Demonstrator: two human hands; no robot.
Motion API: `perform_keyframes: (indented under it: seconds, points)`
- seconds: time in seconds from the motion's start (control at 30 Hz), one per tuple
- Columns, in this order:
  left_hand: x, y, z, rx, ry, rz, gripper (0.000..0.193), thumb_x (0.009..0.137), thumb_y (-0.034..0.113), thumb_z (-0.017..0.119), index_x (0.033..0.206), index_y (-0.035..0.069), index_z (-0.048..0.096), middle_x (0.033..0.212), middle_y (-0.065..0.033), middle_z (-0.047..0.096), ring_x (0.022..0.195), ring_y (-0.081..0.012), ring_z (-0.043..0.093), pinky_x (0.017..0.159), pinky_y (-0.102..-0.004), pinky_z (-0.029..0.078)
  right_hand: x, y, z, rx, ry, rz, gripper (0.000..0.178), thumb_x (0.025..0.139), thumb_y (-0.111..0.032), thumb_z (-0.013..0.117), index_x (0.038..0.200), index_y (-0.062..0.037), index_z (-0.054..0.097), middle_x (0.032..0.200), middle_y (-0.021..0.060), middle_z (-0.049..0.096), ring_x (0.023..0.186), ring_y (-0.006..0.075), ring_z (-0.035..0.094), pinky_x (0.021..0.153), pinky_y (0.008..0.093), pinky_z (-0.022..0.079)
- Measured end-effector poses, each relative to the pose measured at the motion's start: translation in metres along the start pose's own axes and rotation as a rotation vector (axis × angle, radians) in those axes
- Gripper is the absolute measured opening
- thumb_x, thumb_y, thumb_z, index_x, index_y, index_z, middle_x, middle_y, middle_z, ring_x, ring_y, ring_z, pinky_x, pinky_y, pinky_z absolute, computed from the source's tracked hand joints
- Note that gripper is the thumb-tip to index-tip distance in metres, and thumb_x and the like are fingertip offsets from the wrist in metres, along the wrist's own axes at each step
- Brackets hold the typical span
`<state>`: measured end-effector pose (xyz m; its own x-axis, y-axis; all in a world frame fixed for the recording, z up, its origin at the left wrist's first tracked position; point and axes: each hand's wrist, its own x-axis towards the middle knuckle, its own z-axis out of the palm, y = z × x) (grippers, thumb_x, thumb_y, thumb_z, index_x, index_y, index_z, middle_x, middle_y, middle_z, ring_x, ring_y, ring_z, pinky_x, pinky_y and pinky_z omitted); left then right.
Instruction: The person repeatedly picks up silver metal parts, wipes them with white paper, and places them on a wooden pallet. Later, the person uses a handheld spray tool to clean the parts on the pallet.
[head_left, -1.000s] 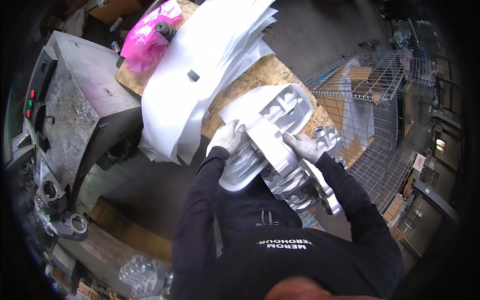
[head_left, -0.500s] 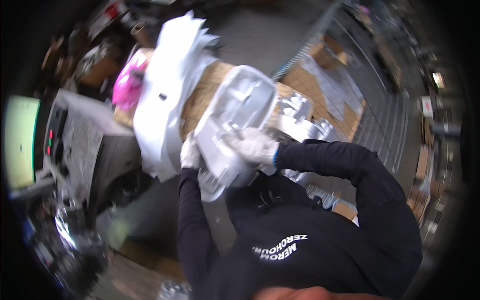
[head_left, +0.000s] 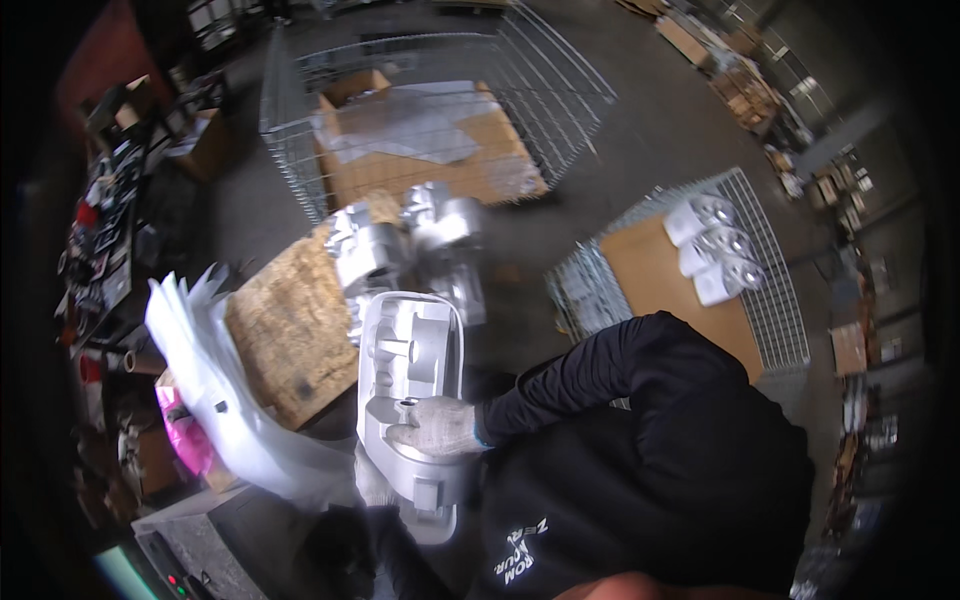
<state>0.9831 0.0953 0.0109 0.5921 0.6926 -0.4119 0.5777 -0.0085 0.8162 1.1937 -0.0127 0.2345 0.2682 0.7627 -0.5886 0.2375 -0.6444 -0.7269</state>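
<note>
A large silver-grey metal casting (head_left: 410,350), hollow with raised rims and a post inside, is held in front of my body, off the bench. My right hand (head_left: 435,425), in a light knit glove, grips it near the middle, its fingers closed over an inner wall. Along the casting's near left side is my left hand (head_left: 372,478), gloved the same way and closed on the edge; part of it is hidden behind the casting. Several similar castings (head_left: 372,255) stand on the wooden bench top (head_left: 290,340) just beyond.
White foam sheets (head_left: 220,400) and a pink bag (head_left: 183,432) lie at the bench's left end. Ahead stands a wire cage (head_left: 440,60) with cardboard and plastic sheeting. To the right, another wire cage (head_left: 790,330) holds three castings (head_left: 715,250) on cardboard.
My view and body have turned right, so the bench and foam sheets sit further left and the right-hand cage has come into view. Both hands keep hold of the casting.
</note>
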Motion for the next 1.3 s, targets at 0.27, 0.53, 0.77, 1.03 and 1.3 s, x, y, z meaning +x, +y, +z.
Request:
perform_keyframes:
  seconds: [0.27,0.53,0.77,1.03,1.3]
  points:
    - [-0.07,0.059,0.101,-0.253,-0.456,-0.098,0.057,0.09,0.033,0.056,0.137,0.001,0.046,0.117,-0.0179,0.064,0.105,-0.0309,0.064,0.091,-0.0402,0.053,-0.135,0.123,0.005,0.429,0.208,0.287,0.052,0.096,-0.044,0.055,0.106,0.0054,0.068,0.099,0.0221,0.07,0.096,0.0293,0.069,0.09,0.0346,0.05]
    - [-0.085,0.107,0.307,0.764,-0.651,0.788,0.064,0.081,0.019,0.068,0.136,-0.004,0.044,0.129,-0.0257,0.057,0.123,-0.0411,0.052,0.105,-0.0441,0.042,-0.249,0.336,-0.019,-0.348,0.56,0.002,0.028,0.098,-0.019,0.044,0.118,-0.0046,0.058,0.094,0.0099,0.062,0.076,0.0174,0.065,0.059,0.0273,0.051]
    - [-0.102,0.186,0.557,0.691,-1.006,0.773,0.062,0.079,0.022,0.07,0.132,0.0,0.048,0.124,-0.0264,0.059,0.12,-0.0411,0.054,0.1,-0.0447,0.046,-0.37,0.469,-0.103,-0.156,0.767,0.45,0.047,0.097,-0.04,0.052,0.109,0.0034,0.062,0.09,0.0155,0.067,0.078,0.024,0.066,0.068,0.0369,0.052]
    - [-0.137,0.272,0.788,0.611,-1.152,0.95,0.05,0.089,0.037,0.054,0.128,0.006,0.052,0.125,-0.0254,0.06,0.127,-0.0392,0.05,0.114,-0.0463,0.031,-0.445,0.561,-0.227,0.967,1.235,0.596,0.058,0.096,-0.056,0.054,0.092,0.0011,0.066,0.074,0.0036,0.058,0.067,0.0138,0.052,0.063,0.0332,0.044]
    - [-0.072,0.339,0.95,0.706,-1.198,0.932,0.053,0.093,0.04,0.049,0.134,0.007,0.048,0.135,-0.0219,0.055,0.133,-0.0423,0.044,0.115,-0.0489,0.031,-0.429,0.63,-0.395,1.188,1.283,0.518,0.043,0.101,-0.042,0.055,0.12,-0.0044,0.062,0.113,0.0055,0.063,0.101,0.0132,0.057,0.088,0.0303,0.047]
